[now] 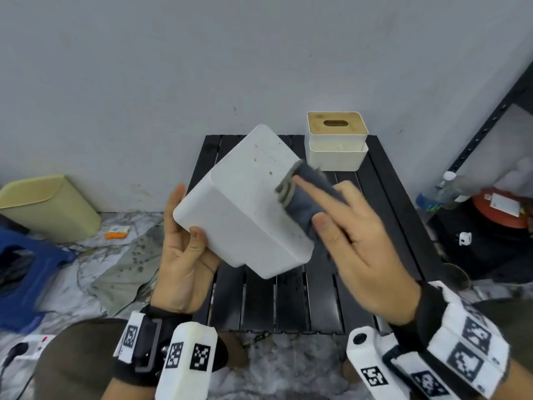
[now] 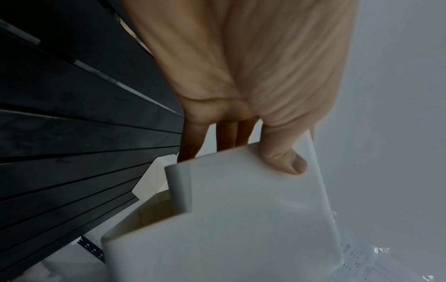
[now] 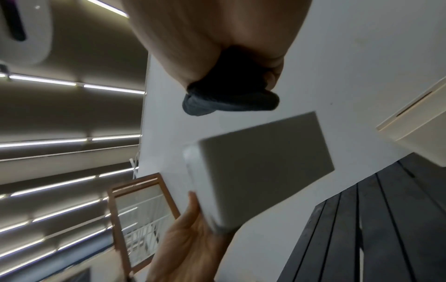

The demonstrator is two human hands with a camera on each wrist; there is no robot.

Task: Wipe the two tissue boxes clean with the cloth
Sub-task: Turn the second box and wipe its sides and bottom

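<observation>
My left hand grips a white tissue box and holds it tilted above the black slatted table, thumb on its near face. In the left wrist view the thumb presses the box while the other fingers go underneath. Brown specks dot the box's upper face. My right hand holds a folded dark grey cloth against the box's right side, fingers over it and thumb beneath. The right wrist view shows the cloth bunched in the hand just above the box. A second white tissue box with a wooden lid stands at the table's back right.
A grey wall rises right behind the table. On the floor at left are a pale yellow bin, a blue stool and litter. A black shelf with a bottle and a red container stands at the right.
</observation>
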